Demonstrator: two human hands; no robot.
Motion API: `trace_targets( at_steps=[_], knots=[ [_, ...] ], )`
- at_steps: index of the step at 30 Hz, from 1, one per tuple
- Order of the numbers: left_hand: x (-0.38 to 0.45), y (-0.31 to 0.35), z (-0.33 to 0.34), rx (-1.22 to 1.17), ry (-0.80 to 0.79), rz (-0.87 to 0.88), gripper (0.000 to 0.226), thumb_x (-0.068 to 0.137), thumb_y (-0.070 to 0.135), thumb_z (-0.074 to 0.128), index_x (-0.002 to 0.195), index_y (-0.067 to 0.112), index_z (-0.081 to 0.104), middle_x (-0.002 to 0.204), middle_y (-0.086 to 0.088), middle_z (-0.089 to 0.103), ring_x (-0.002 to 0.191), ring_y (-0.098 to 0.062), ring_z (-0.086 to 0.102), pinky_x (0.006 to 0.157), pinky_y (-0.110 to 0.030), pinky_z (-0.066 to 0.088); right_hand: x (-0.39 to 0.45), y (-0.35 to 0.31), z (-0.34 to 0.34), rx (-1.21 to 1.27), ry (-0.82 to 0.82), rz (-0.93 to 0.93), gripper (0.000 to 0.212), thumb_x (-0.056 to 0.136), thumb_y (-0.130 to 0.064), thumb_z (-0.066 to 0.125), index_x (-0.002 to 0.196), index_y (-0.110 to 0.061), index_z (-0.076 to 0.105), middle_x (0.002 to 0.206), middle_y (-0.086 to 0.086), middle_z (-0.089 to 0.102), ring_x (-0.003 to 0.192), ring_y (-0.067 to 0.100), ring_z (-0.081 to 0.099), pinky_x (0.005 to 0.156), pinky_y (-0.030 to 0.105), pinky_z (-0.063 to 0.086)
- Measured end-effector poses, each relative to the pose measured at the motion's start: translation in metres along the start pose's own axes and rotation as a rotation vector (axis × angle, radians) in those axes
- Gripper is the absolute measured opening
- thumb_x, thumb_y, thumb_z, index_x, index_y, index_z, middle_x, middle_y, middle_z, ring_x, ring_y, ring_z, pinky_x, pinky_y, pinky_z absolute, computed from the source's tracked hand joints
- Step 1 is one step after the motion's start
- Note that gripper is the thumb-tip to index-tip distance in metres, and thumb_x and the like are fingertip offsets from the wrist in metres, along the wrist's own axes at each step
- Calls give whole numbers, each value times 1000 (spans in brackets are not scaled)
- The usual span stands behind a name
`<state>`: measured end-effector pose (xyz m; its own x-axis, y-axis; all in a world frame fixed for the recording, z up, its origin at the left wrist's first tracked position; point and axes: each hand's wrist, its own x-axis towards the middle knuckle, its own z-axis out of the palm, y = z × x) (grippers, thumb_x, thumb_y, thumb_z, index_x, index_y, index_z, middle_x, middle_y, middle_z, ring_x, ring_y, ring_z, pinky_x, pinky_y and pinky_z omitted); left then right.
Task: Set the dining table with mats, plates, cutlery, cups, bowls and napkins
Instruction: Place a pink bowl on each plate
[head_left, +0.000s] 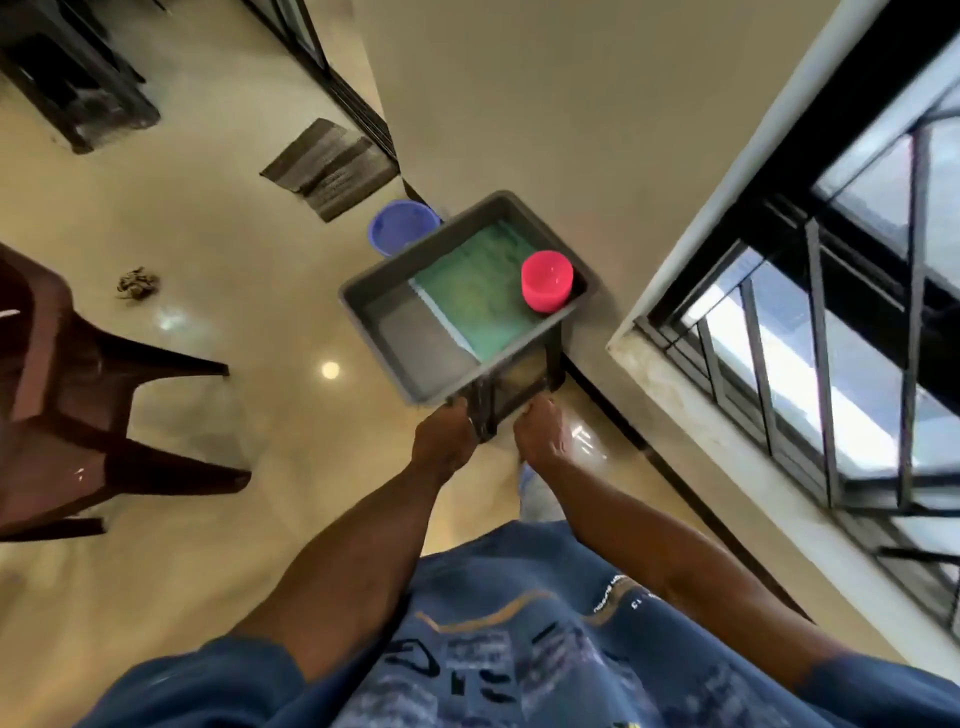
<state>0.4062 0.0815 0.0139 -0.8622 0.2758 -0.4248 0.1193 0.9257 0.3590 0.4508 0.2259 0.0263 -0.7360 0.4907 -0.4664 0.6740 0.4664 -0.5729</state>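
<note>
Both hands, left and right, grip a stool bearing a tub; keep it level so the pink bowl stays put.

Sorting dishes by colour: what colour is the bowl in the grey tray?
Bright pink-red; the bowl sits on a green mat in the tray, in the head view.

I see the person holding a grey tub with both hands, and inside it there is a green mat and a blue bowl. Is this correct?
Not quite: the bowl in the grey tub is pink-red, not blue. The head view shows it on the green mat. The left hand and right hand do hold the tub's near end. A blue bucket stands on the floor behind.
</note>
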Motion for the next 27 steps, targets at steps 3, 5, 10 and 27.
trace_targets(
  at_steps=[3, 5, 10, 27],
  knots=[
    [59, 39, -26, -62, -37, -66, 31, 93, 17, 47, 122, 10, 53, 123, -19, 61, 112, -39, 56, 90, -43, 47, 64, -28, -26, -14, -8, -4, 18, 84, -14, 53, 95, -8, 66, 102, 16, 69, 92, 36, 65, 69, 36, 48],
    [96, 65, -39, -96, -62, -92, 30, 92, 21, 48, 120, 10, 53, 123, -17, 60, 113, -36, 56, 91, -41, 45, 104, -42, -39, 1, -35, 5, 22, 79, -22, 60, 95, -10, 68, 100, 13, 71, 94, 34, 66, 69, 35, 50],
    [174, 98, -50, -126, -58, -133, 39, 94, 22, 50, 133, 14, 50, 130, -14, 59, 122, -32, 54, 95, -39, 44, 191, -48, -56, 9, -70, 149, 15, 82, -11, 59, 92, -2, 65, 100, 21, 69, 96, 38, 65, 65, 35, 44],
    [279, 74, -14, -273, -130, -286, 37, 92, 18, 49, 128, 18, 54, 121, -9, 65, 114, -27, 59, 93, -38, 48, 350, -45, -27, 68, 23, 414, 50, 88, -1, 56, 136, 4, 47, 136, 23, 52, 124, 37, 52, 97, 38, 44]
  ],
)
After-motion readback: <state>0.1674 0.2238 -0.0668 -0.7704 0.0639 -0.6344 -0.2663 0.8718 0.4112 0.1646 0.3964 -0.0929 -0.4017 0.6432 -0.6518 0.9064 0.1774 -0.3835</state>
